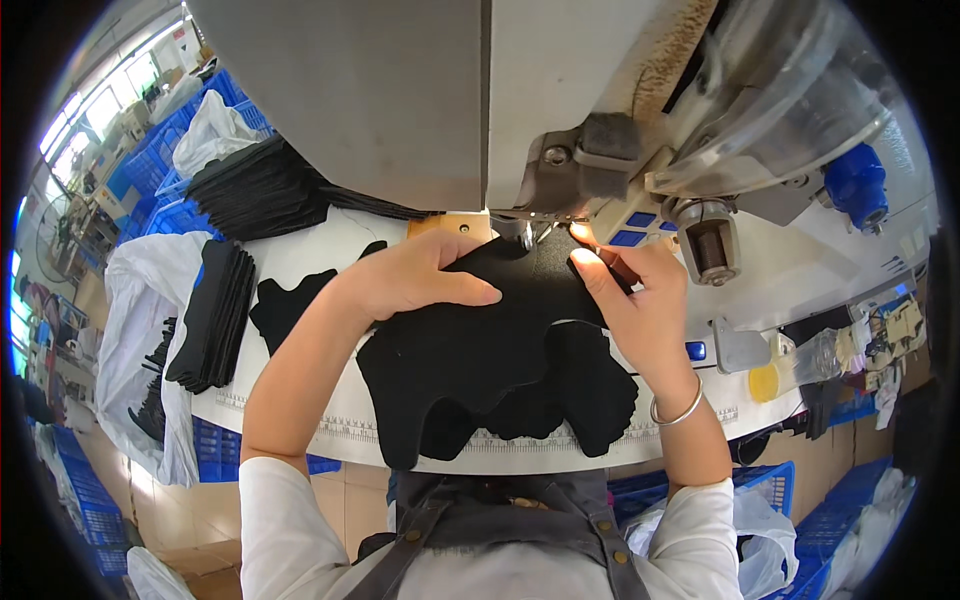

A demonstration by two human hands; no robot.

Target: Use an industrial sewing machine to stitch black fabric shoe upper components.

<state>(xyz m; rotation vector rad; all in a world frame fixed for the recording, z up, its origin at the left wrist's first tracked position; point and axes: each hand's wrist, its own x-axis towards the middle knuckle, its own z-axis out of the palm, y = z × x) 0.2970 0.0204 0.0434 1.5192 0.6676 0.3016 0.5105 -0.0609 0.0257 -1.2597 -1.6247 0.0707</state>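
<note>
A black cut fabric piece (pixel 460 345) lies across the white table under the sewing machine (pixel 545 90), its far edge close to the lit presser foot (pixel 525 235). My left hand (pixel 415 275) rests on it left of the foot, thumb spread away from the fingers; some fingertips are hidden by the cloth. To the right of the foot, my right hand (pixel 640 295) pinches the fabric's edge between thumb and fingers. More black fabric layers show beneath and beside the piece, one of them (pixel 290 305) by my left forearm.
Stacks of black pieces stand at the left (pixel 215 315) and far left (pixel 260 190). A white plastic bag (pixel 130 330) hangs by the table's left edge. A thread spool (pixel 712 250) sits right of the foot. Blue crates (pixel 85 485) flank the table, whose front edge carries a ruler (pixel 330 435).
</note>
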